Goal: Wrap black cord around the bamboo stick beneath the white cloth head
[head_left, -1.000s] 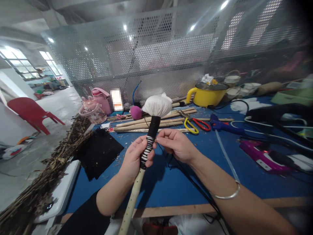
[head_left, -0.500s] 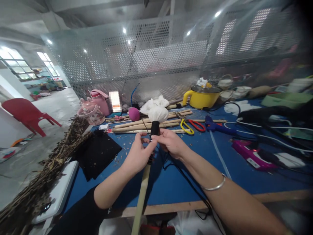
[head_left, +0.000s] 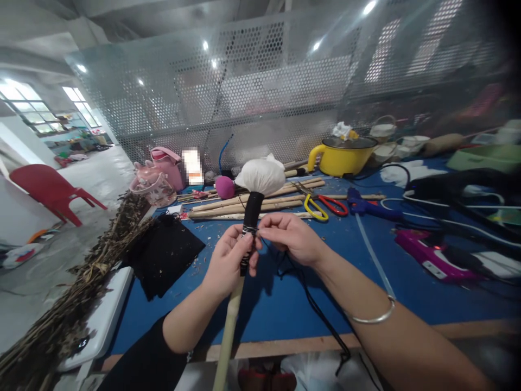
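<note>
My left hand (head_left: 224, 260) is closed around a pale wooden stick (head_left: 228, 320), its thumb pressed on the black wrapping (head_left: 253, 207) near the top. A rounded bundle of white cloth (head_left: 262, 177) forms the stick's head, which tilts slightly right and away from me. Below the smooth black part, thin cord turns circle the stick, with light gaps between some of them. Just right of the wrapping, my right hand (head_left: 292, 239) pinches black cord close to the stick. Loose black cord (head_left: 312, 304) trails from below that hand to the table's front edge.
Scissors (head_left: 315, 207) with yellow and red handles lie beyond my right hand, near several wooden sticks (head_left: 215, 209). A blue glue gun (head_left: 368, 206), a magenta power strip (head_left: 427, 255) and a yellow pot (head_left: 344, 157) are on the right. Black cloth (head_left: 160, 258) and dried stalks (head_left: 69, 293) lie left.
The white-headed stick has tilted more to the right, showing more black wrapping. My left hand has shifted slightly left and wraps the stick; my right hand has drawn slightly right with the cord.
</note>
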### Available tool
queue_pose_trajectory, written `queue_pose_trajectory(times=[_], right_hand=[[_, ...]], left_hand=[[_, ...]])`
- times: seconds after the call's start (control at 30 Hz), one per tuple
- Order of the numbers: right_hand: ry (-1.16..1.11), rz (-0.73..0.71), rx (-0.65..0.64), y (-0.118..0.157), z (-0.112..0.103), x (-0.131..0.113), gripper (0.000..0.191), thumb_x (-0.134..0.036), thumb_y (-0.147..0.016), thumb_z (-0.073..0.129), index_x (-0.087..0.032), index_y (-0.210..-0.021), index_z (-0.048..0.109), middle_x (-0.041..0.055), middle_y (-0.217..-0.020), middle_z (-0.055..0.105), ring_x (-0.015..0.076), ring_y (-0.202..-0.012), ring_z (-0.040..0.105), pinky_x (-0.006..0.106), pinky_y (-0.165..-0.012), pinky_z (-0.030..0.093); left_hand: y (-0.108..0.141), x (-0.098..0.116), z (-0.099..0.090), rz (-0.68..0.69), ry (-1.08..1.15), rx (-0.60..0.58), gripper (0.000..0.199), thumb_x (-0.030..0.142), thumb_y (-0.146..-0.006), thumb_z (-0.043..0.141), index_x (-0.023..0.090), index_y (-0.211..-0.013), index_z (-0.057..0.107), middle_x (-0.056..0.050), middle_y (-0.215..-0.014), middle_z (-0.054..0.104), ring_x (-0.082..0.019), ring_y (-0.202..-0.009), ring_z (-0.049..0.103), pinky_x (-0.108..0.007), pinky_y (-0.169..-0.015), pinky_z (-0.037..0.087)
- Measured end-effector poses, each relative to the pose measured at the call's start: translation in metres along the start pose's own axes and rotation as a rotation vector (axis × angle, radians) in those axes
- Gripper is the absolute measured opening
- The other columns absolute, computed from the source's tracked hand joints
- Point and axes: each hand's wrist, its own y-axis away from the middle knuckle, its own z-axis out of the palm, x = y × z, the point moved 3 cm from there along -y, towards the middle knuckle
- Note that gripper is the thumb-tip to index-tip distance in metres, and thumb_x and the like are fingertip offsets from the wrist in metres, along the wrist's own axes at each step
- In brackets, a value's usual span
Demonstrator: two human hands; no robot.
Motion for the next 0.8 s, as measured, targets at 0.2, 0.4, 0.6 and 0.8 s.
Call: queue_pose_trajectory(times=[0.2, 0.4, 0.6, 0.8], right_hand=[[-0.031, -0.034, -0.009, 0.004, 0.006, -0.004, 0.017, -0.029, -0.072, 0.065, -0.013, -0.074, 0.06, 0.0005, -0.063, 0.059, 0.0049, -0.044, 0.041, 0.019, -0.04, 0.026], [0.023, -0.055, 0.023, 0.005, 0.006, -0.008, 0.017, -0.029, -0.073, 0.064, -0.012, -0.073, 0.062, 0.001, -0.061, 0.059, 0.0052, -0.044, 0.04, 0.019, -0.039, 0.024], [-0.024, -0.067, 0.066, 0.004, 0.001, -0.003, 0.02, -0.033, -0.072, 0.065, -0.013, -0.072, 0.063, -0.0027, -0.052, 0.051, 0.0034, -0.037, 0.027, 0.02, -0.036, 0.015], [0.016, -0.038, 0.082, 0.002, -0.003, 0.003, 0.022, -0.035, -0.072, 0.065, -0.013, -0.072, 0.061, -0.0043, -0.05, 0.046, 0.0033, -0.038, 0.026, 0.02, -0.036, 0.013]], left_hand=[[0.002, -0.001, 0.002, -0.003, 0.052, 0.011, 0.019, 0.033, -0.08, 0.056, 0.017, -0.087, 0.047, 0.003, -0.069, 0.05, -0.003, -0.041, 0.039, -0.014, -0.032, 0.033], [0.003, 0.0, 0.001, -0.009, 0.095, -0.006, 0.018, 0.031, -0.081, 0.054, 0.018, -0.09, 0.046, 0.003, -0.07, 0.05, -0.002, -0.041, 0.038, -0.013, -0.032, 0.031], [0.004, 0.001, 0.001, -0.021, 0.082, -0.01, 0.02, 0.033, -0.08, 0.056, 0.019, -0.09, 0.047, 0.002, -0.069, 0.051, -0.002, -0.041, 0.038, -0.013, -0.032, 0.031], [0.004, 0.001, 0.002, -0.016, 0.088, 0.003, 0.022, 0.033, -0.078, 0.058, 0.019, -0.089, 0.047, 0.003, -0.069, 0.052, -0.002, -0.04, 0.039, -0.013, -0.032, 0.032]])
